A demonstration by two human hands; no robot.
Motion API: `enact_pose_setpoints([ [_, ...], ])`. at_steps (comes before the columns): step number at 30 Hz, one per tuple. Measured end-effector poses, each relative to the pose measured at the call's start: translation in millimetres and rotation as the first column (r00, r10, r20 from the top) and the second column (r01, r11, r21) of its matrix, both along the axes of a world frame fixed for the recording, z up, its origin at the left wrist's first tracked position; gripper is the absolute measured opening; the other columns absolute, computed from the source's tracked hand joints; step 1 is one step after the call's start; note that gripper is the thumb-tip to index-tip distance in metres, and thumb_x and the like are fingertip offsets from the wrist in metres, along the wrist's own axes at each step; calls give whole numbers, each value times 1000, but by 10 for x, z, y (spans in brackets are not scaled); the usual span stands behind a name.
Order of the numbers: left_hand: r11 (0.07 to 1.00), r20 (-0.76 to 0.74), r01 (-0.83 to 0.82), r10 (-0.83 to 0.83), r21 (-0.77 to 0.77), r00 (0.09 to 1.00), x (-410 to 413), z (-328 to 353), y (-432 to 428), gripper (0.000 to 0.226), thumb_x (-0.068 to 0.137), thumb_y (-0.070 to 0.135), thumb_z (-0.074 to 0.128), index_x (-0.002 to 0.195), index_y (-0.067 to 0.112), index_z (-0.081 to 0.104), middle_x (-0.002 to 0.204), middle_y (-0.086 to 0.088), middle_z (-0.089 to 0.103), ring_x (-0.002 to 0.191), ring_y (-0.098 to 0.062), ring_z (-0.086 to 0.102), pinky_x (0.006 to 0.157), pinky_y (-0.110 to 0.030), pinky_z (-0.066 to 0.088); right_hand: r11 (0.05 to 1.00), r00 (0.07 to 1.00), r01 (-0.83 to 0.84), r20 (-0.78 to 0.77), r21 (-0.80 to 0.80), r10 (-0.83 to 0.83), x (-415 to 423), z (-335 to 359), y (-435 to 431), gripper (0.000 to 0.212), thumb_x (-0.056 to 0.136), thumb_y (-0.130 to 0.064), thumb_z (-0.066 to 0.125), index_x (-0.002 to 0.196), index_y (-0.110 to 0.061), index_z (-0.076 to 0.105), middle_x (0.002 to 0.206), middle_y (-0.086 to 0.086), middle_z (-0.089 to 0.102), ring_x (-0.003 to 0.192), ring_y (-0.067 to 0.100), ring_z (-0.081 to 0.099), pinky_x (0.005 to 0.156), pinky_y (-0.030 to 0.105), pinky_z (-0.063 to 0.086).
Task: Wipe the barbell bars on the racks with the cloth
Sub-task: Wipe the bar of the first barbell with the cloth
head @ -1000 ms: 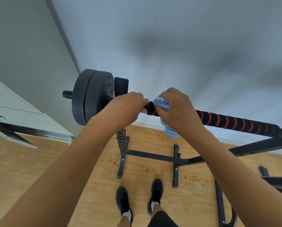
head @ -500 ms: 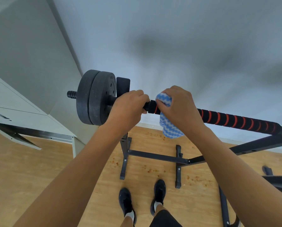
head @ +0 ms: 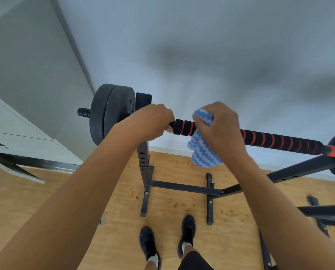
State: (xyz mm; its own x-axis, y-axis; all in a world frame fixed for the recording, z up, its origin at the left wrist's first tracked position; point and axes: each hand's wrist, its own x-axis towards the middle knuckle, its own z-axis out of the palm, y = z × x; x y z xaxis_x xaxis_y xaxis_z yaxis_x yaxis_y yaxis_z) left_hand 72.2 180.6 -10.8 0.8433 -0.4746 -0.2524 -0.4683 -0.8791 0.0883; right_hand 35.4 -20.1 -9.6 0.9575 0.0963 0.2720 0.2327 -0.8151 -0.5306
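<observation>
- While the barbell bar point(head: 279, 140) lies across the rack point(head: 144, 158), running from the weight plates point(head: 112, 114) down and to the right, both hands are curled around it near its plate end.
- Left hand point(head: 153, 121) grips the bar just beside the rack's upright, knuckles up, fingers wrapped over the top and the forearm reaching up from the lower left.
- Right hand point(head: 220, 129) sits a little farther along the bar from the plates, fingers closed around the cloth point(head: 201, 151), pressing it against the bar; its wrist bends down toward the person.
- Between the two hands a short stretch of bar shows: black foam with orange bands.
- Beyond the right hand the same black grip carries an orange spiral stripe, ending in a solid orange section at the far right.
- Cloth is blue with white zigzag stripes; a bunch pokes up above the fingers and a loose flap hangs below the bar.
- Two black plates sit side by side outside the rack's upright, with the bar's ribbed end stub sticking out past them.
- Below the bar, the rack's black feet stand on a wooden floor point(head: 45, 201) with small brownish specks, and two black shoes point(head: 149, 244) are just in front of them.
</observation>
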Motion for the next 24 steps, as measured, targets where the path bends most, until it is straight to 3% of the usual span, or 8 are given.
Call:
enact_pose_setpoints([
  [3, 999, -49, -32, 30, -43, 998, -90, -52, 21, 18, 106, 26, 56, 122, 18, 59, 103, -1, 62, 89, -21, 64, 84, -42, 57, 998, 993, 3, -114, -60, -10, 236, 53, -109, 30, 91, -30, 64, 76, -4, 64, 72, 11, 62, 70, 24, 56, 68, 33, 43],
  [5, 993, 35, -43, 47, -106, 998, -161, -111, -1, 35, 99, 38, 69, 126, 19, 57, 115, 1, 56, 99, -19, 59, 84, -39, 56, 997, 982, -27, -190, -68, 13, 279, 8, -96, 35, 90, -33, 64, 73, -2, 61, 67, 12, 59, 64, 24, 54, 63, 34, 43],
  [7, 975, 157, -87, 120, -203, 980, -219, -170, -45, 45, 93, 34, 77, 129, 20, 56, 117, 3, 54, 104, -18, 56, 79, -35, 54, 996, 977, -50, -212, -75, 33, 288, -31, -84, 37, 91, -34, 63, 72, -2, 59, 65, 11, 58, 61, 22, 51, 60, 33, 41],
  [10, 936, 189, -159, 226, -315, 956, -274, -185, -84, 32, 93, 25, 76, 119, 21, 57, 108, 6, 58, 97, -15, 56, 78, -38, 56, 989, 976, -100, -206, -109, 76, 311, -45, -99, 34, 91, -33, 63, 77, -2, 64, 69, 10, 61, 67, 22, 56, 63, 30, 41],
  [17, 952, 143, -183, 222, -244, 964, -222, -162, -85, 25, 97, 26, 72, 120, 23, 64, 101, 7, 58, 90, -18, 62, 82, -39, 57, 973, 978, -175, -144, -151, 154, 191, -105, -105, 25, 96, -27, 61, 79, -8, 64, 80, 5, 55, 72, 20, 55, 67, 36, 48],
  [24, 988, -48, -135, 131, -80, 990, -58, -72, -39, 26, 105, 23, 60, 131, 22, 61, 102, 3, 64, 89, -19, 63, 80, -34, 55, 974, 974, -192, -147, -117, 174, 58, -99, -135, 17, 96, -28, 65, 90, -14, 70, 84, -1, 58, 76, 11, 55, 66, 15, 37],
])
